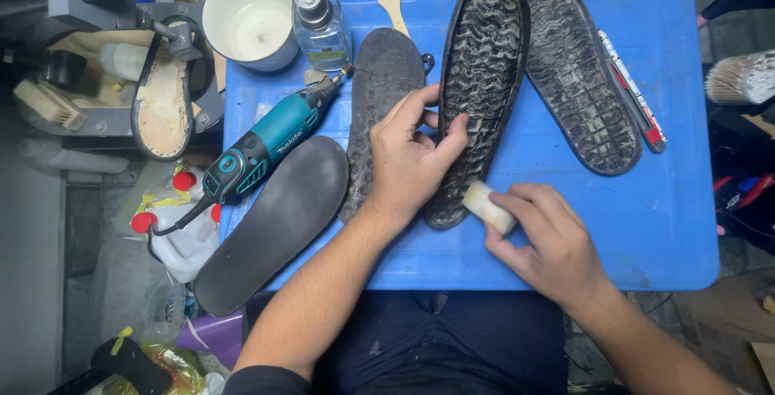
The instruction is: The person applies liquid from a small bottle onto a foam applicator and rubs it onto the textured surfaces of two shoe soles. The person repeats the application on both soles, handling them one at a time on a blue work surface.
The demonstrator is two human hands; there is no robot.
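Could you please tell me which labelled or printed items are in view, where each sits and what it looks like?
Clear bottle: top of the blue table, silver cap, pale label.
Rotary tool: table's left edge, teal and black, white lettering.
White jug: below the table's left side, red caps, yellow label.
Pen-like stick: right of the soles, white and red print.

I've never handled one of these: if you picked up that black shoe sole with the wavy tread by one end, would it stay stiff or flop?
The black sole would probably bend: it looks thin and rubbery. Likely light, being long and flat. Its ridged tread should grip well under the left hand.
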